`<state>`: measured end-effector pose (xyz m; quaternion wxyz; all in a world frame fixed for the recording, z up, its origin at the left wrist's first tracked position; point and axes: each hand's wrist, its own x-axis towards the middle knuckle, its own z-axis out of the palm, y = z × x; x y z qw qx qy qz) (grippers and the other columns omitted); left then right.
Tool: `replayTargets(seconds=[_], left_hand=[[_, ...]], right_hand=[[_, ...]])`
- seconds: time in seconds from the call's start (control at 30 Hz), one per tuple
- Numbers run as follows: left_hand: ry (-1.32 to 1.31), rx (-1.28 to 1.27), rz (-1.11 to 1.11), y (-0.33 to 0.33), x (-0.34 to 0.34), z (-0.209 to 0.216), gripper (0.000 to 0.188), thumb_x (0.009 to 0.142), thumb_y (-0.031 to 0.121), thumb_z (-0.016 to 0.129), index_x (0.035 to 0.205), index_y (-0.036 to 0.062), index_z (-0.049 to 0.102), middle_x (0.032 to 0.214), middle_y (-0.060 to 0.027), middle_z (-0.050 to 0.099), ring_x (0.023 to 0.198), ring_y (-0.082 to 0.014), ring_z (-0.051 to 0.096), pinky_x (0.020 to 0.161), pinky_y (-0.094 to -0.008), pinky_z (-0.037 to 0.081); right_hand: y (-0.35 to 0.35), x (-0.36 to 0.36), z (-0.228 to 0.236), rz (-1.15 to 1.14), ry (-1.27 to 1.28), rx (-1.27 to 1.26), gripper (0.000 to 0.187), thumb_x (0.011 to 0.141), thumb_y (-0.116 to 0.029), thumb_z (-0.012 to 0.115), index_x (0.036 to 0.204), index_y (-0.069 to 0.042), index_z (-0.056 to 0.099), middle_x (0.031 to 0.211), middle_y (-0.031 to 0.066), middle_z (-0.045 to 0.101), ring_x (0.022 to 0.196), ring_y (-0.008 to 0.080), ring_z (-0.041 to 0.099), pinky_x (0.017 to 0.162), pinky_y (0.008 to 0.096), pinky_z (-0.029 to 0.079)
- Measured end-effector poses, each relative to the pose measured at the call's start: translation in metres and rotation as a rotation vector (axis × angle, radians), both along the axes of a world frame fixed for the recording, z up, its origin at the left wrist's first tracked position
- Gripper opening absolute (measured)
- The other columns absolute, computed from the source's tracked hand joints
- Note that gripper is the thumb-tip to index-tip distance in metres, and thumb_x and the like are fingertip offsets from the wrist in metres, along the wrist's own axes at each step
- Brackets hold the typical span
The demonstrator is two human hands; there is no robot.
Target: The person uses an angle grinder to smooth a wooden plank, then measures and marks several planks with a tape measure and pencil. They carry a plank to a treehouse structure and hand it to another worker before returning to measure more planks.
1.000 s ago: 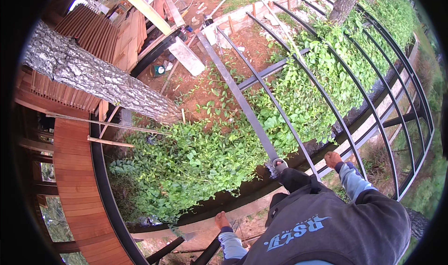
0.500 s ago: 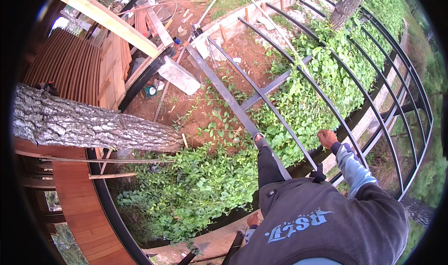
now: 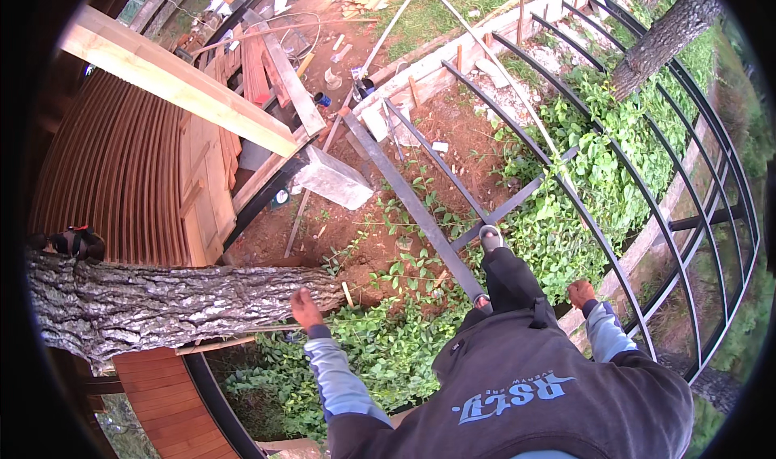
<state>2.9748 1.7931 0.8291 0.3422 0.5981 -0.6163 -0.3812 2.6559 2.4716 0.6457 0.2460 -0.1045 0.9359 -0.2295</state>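
Observation:
I stand high on a dark steel frame of curved bars (image 3: 614,265). My leading foot (image 3: 490,236) rests on a straight steel beam (image 3: 404,196), and the other foot sits just behind it. My left hand (image 3: 305,307) is raised out to the side, empty, close to the rough bark of a tree trunk (image 3: 162,305). My right hand (image 3: 580,293) hangs with curled fingers just left of a curved bar and holds nothing. Both arms wear light blue sleeves under a dark top.
Far below lie bare earth, green ground plants (image 3: 598,160), a concrete block (image 3: 333,180) and scattered timber (image 3: 267,63). A ribbed wooden roof (image 3: 113,168) and a pale wooden beam (image 3: 178,83) are at left. A second tree (image 3: 663,34) stands at upper right.
I have stepped forward along the steel beam. My left hand has come up from low at my side, and my right hand has left the curved bar.

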Motion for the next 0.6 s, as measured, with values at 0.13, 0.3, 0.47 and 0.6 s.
replayTargets(seconds=[0.13,0.3,0.47,0.6], left_hand=[[0.051,-0.379,0.043,-0.159,-0.100,0.077,0.060,0.088,0.042,0.062,0.119,-0.0075,0.049,0.115,-0.0191,0.057,0.102,-0.0250,0.054,0.092,-0.0348,0.042],[0.030,-0.539,0.213,-0.287,-0.251,0.203,0.092,0.078,0.062,0.062,0.132,-0.0067,0.035,0.125,-0.0270,0.048,0.111,-0.0327,0.051,0.093,-0.0393,0.043],[0.052,-0.542,0.403,-0.409,-0.378,0.280,0.129,0.060,0.073,0.069,0.144,-0.0022,0.006,0.136,-0.0321,0.034,0.120,-0.0390,0.046,0.099,-0.0443,0.043],[0.107,-0.620,0.403,-0.491,-0.417,0.279,0.127,0.058,0.065,0.076,0.140,-0.0041,0.010,0.134,-0.0323,0.036,0.115,-0.0385,0.049,0.096,-0.0442,0.045]], right_hand=[[-0.050,-0.049,0.031,-0.281,-0.440,-0.026,0.026,0.081,-0.018,0.051,0.085,0.002,0.067,0.060,0.0121,0.063,0.045,0.0199,0.060,0.040,0.0343,0.051],[-0.107,-0.166,0.012,-0.331,-0.436,0.109,0.026,0.080,-0.018,0.047,0.072,0.001,0.064,0.064,0.0184,0.065,0.054,0.0291,0.066,0.055,0.0410,0.055],[-0.208,-0.340,0.032,-0.090,0.106,0.013,0.027,0.078,-0.024,0.051,0.081,-0.004,0.069,0.067,0.0168,0.065,0.067,0.0258,0.067,0.067,0.0378,0.053],[-0.324,-0.465,0.134,-0.077,0.203,-0.120,0.025,0.081,-0.020,0.051,0.085,-0.002,0.067,0.078,0.0233,0.064,0.075,0.0394,0.064,0.071,0.0443,0.051]])
